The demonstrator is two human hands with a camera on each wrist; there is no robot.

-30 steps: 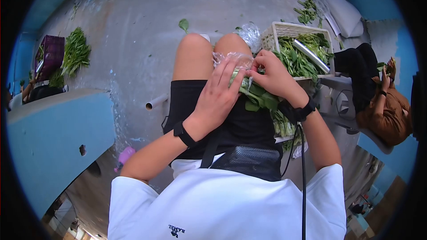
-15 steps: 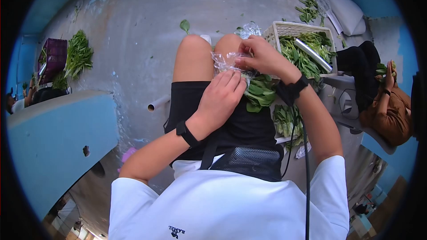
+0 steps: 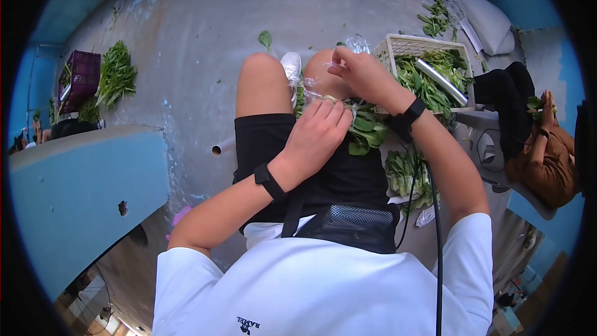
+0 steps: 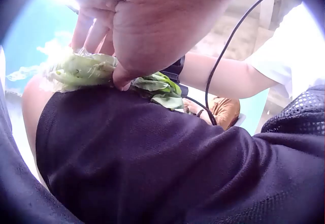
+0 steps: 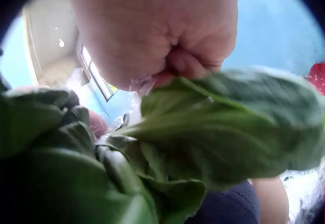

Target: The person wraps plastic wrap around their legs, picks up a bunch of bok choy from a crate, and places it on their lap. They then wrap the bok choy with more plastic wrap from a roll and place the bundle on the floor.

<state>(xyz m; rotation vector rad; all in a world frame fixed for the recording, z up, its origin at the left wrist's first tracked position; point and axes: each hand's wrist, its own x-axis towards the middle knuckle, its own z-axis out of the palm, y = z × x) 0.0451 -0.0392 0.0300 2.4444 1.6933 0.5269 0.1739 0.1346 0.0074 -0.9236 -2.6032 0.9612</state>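
Note:
A bunch of leafy greens (image 3: 365,132) lies across the lap, its stem end in clear film (image 3: 314,89). The left hand (image 3: 316,140) grips that wrapped end from above; in the left wrist view this hand (image 4: 157,28) has its fingers over the pale wrapped stems (image 4: 84,70) and its thumb against them. Beyond it, over the knee, the right hand (image 3: 373,81) pinches a piece of the film between curled fingers. In the right wrist view, the right hand (image 5: 157,31) is curled above large green leaves (image 5: 213,127), which hide part of the film.
At the right stands a white crate (image 3: 388,53) of greens with a silver roll (image 3: 441,81) on top. More greens (image 3: 407,177) lie beside the right thigh. A seated person (image 3: 544,162) is at far right; a purple crate (image 3: 84,81) and a blue low wall (image 3: 87,193) are left.
The right hand has moved from beside the left hand up toward the knee, pulling film away from the bunch. The left hand has stayed on the wrapped stems.

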